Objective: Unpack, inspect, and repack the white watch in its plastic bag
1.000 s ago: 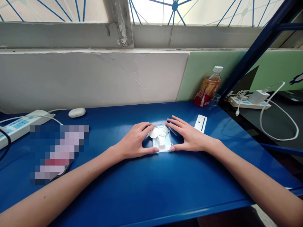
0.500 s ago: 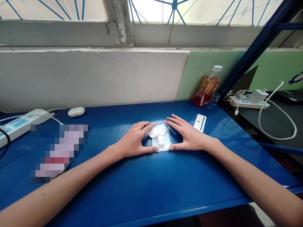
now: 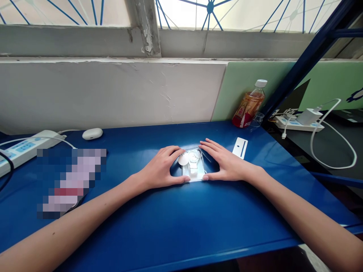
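Note:
A small clear plastic case (image 3: 200, 168) lies on the blue desk in front of me, with white pieces inside, one of them round. My left hand (image 3: 161, 168) grips the case's left side, thumb at the near corner and fingers at the far corner. On the opposite side, my right hand (image 3: 222, 160) holds it likewise, its thumb at the near right corner and its fingertips at the far right one. Just beyond my right wrist is a flat white card (image 3: 239, 147) with a dark slot and a small hole. What the white pieces are, I cannot make out.
The blue desk (image 3: 176, 223) runs up to the wall. On the left are a power strip (image 3: 31, 145), a white earbud case (image 3: 92, 133) and a pixelated phone-like item (image 3: 76, 181). A drink bottle (image 3: 248, 105) leans by the blue post (image 3: 297, 64); a charger (image 3: 309, 115) is further right.
Both hands stay on the clear plastic case in the same hold. Only a very slight shift of the whole view shows.

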{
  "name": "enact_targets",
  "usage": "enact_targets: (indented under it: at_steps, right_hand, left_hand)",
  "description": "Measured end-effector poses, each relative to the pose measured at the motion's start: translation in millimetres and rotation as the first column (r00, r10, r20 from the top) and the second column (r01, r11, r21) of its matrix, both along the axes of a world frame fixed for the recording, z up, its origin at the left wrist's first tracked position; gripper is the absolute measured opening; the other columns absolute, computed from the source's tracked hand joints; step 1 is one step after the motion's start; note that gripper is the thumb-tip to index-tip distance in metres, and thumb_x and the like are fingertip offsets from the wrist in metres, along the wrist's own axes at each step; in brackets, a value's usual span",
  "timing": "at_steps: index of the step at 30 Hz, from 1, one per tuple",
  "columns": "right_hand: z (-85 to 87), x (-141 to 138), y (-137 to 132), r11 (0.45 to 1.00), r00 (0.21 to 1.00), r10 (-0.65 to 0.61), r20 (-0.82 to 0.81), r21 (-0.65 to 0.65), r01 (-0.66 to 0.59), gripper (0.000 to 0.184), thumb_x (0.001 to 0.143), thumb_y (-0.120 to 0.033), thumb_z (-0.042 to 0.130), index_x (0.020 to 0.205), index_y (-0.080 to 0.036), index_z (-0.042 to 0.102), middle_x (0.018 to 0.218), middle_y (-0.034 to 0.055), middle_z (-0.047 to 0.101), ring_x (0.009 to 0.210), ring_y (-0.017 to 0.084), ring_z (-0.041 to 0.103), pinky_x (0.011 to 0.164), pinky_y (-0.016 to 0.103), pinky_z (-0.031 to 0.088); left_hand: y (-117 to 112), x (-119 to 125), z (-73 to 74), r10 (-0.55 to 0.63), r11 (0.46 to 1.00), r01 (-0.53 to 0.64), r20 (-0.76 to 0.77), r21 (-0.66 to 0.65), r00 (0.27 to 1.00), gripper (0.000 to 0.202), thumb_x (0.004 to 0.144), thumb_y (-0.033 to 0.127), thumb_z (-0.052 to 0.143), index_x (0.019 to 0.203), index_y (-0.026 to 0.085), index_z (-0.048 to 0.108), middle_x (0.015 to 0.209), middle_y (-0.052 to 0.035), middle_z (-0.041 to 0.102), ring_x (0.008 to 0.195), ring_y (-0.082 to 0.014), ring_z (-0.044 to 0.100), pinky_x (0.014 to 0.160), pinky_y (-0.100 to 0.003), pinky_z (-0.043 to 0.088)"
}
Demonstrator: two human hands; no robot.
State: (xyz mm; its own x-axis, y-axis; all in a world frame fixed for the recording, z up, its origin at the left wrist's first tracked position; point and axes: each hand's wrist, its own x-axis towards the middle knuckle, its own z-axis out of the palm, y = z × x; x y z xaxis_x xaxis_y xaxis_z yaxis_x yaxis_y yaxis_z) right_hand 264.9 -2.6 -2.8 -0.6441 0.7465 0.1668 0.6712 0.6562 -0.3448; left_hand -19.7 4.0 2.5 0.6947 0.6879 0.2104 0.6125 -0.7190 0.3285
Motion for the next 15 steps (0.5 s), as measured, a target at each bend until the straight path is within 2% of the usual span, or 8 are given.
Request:
enact_targets:
  at_steps: [3, 7, 12, 15]
  right_hand:
    - [3.6, -2.3, -1.4, 0.999, 0.999, 0.047, -0.026, 0.007, -0.046, 0.103, 0.076, -0.069, 0.069, 0.154, -0.01, 0.034, 0.157, 0.0223, 0.039, 0.15, 0.039, 0.026, 0.117, 0.058, 0.033]
    - [7.7, -4.8, -3.9, 0.996, 0.996, 0.086, -0.035, 0.028, -0.085, 0.088, 0.079, -0.061, 0.071, 0.146, -0.01, 0.045, 0.151, 0.0224, 0.047, 0.145, 0.038, 0.037, 0.115, 0.057, 0.037]
    - [14.2, -4.4, -4.0, 0.995, 0.988, 0.054, -0.142, 0.086, -0.042, 0.046, 0.087, -0.047, 0.068, 0.118, -0.012, 0.066, 0.126, 0.0203, 0.066, 0.122, 0.033, 0.06, 0.1, 0.049, 0.052]
    - [18.1, -0.7, -1.4, 0.994, 0.983, 0.058, -0.172, 0.101, -0.041, 0.027, 0.089, -0.041, 0.066, 0.1, -0.017, 0.071, 0.108, 0.0148, 0.072, 0.102, 0.028, 0.067, 0.089, 0.044, 0.056]
  left_hand:
    - [0.2, -0.1, 0.1, -0.034, 0.999, 0.034, -0.003, 0.028, 0.999, 0.08, 0.082, 0.063, 0.066, 0.142, 0.013, 0.048, 0.143, -0.0196, 0.051, 0.134, -0.0376, 0.046, 0.111, -0.051, 0.039]
    - [-0.7, -0.7, 2.1, -0.079, 0.996, 0.08, -0.034, 0.042, 0.996, 0.078, 0.087, 0.052, 0.062, 0.149, 0.012, 0.039, 0.15, -0.0215, 0.045, 0.139, -0.0379, 0.04, 0.113, -0.054, 0.035]
    - [-2.2, -1.5, 3.3, -0.042, 0.999, 0.042, -0.014, 0.011, 0.999, 0.071, 0.089, 0.04, 0.057, 0.151, 0.012, 0.035, 0.155, -0.0207, 0.038, 0.143, -0.0368, 0.036, 0.114, -0.053, 0.036]
    - [-0.7, -1.6, -0.2, 0.007, 1.0, -0.008, 0.004, 0.008, 1.0, 0.058, 0.095, 0.035, 0.05, 0.147, 0.012, 0.042, 0.154, -0.0192, 0.04, 0.143, -0.0335, 0.037, 0.115, -0.05, 0.037]
